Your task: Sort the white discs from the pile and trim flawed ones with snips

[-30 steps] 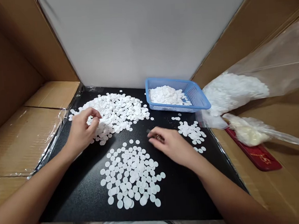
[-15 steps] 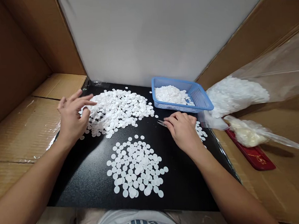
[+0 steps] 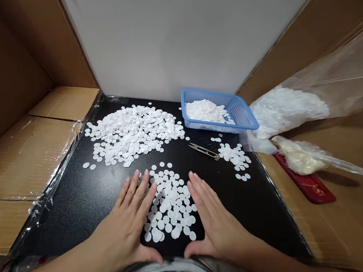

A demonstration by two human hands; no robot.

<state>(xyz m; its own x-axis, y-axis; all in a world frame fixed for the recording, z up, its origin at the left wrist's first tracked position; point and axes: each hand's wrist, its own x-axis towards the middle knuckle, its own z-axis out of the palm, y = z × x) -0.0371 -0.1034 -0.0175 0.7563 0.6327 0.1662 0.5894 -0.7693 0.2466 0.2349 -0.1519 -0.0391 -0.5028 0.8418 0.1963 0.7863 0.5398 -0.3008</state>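
Left hand (image 3: 128, 226) and right hand (image 3: 214, 220), both flat and released, flank the near pile of white discs (image 3: 169, 203) on the black tabletop (image 3: 89, 200); a fast inward sweep could flick discs outward.

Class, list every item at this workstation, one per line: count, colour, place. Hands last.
Mat: one, black, centre.
Far discs: many, white, far left.
Near discs: many, white, between the hands.
Right discs: some, white, beside snips.
Basket: one, blue, far right, holding discs.
Snips: one, metallic, mid-mat.
Large bag: one, clear, right, holding discs.
Small bag: one, clear, cream contents, right.
Flat thing: one, red, by small bag.
Left hand: one, open, left of near discs.
Right hand: one, open, right of them.
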